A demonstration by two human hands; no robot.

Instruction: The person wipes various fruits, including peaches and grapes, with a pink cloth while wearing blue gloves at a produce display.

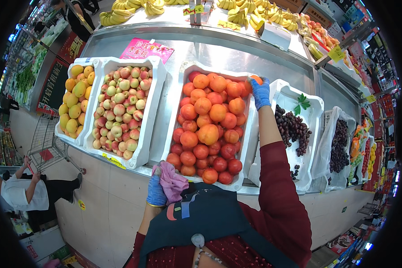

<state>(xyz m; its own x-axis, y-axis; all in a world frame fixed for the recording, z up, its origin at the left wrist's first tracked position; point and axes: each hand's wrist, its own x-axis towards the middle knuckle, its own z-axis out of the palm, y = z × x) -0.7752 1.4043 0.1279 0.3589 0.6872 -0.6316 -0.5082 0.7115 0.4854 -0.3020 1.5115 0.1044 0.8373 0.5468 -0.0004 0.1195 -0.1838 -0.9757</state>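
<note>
My right hand (pixel 261 93), in a blue knit work glove, is closed around an orange-red round fruit (pixel 256 79) at the far right corner of a white foam crate (pixel 249 144). Rows of red and orange plum-like fruits (pixel 202 105) fill that crate, with a larger orange one (pixel 208 134) on top near the middle. At the crate's near left corner, my left hand (pixel 156 189), gloved the same way, grips a crumpled pink cloth (pixel 171 181). Part of its fingers is hidden by the cloth.
Crates of small peaches (pixel 119 97) and yellow mangoes (pixel 74 112) stand to the left. Dark grapes (pixel 292 127) lie in crates to the right. Bananas (pixel 115 16) line the raised shelf behind. A person (pixel 26 194) holds a shopping cart (pixel 47 147) at the lower left.
</note>
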